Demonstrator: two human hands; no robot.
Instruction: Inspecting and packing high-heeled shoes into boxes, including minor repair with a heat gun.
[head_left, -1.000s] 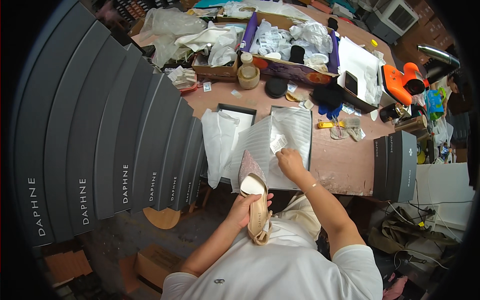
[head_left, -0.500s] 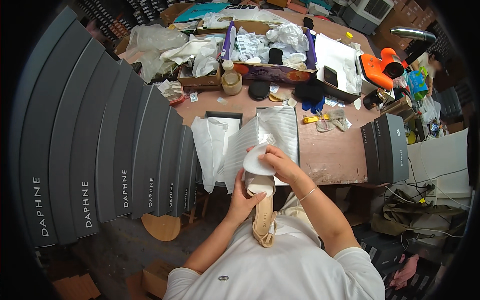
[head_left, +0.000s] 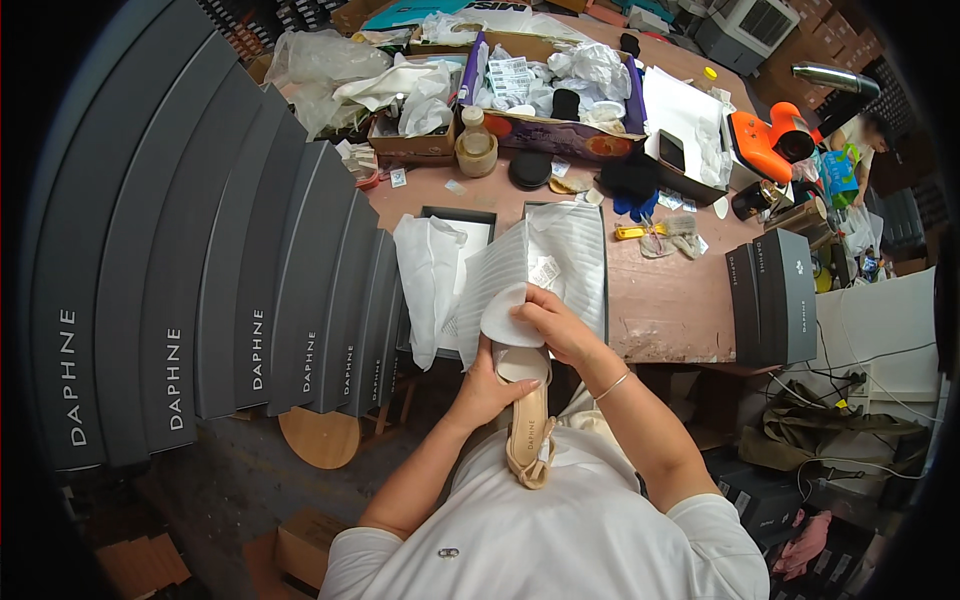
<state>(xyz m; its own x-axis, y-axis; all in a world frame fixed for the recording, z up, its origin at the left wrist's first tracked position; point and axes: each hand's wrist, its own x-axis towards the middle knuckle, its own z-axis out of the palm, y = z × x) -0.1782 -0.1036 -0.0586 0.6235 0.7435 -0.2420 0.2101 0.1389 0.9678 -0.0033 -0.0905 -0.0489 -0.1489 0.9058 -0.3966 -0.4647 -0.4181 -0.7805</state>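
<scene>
A beige flat shoe (head_left: pixel 527 432) with a bow at its heel end lies lengthwise before my body, its toe pointing away from me. My left hand (head_left: pixel 486 388) is wrapped round the shoe near the toe, thumb across the insole. Just beyond, my right hand (head_left: pixel 556 326) pinches a rounded white pad (head_left: pixel 505 320) at the toe end, and its fingers partly cover it. Behind the hands, an open shoe box holds striped white wrapping paper (head_left: pixel 570 245). Crumpled white tissue (head_left: pixel 428 275) hangs over the box's left part.
Tall stacks of dark grey shoe boxes (head_left: pixel 235 260) rise at my left. Two more dark boxes (head_left: pixel 785 300) stand at the table's right edge. Along the back are a purple carton (head_left: pixel 560 135) of crumpled paper, a bottle (head_left: pixel 476 150), a yellow-handled brush (head_left: pixel 640 232) and an orange device (head_left: pixel 757 145).
The white pad has shifted slightly left and turned in my right hand, showing more of its rounded face. My left hand keeps its hold on the shoe. The whole view has shifted a little.
</scene>
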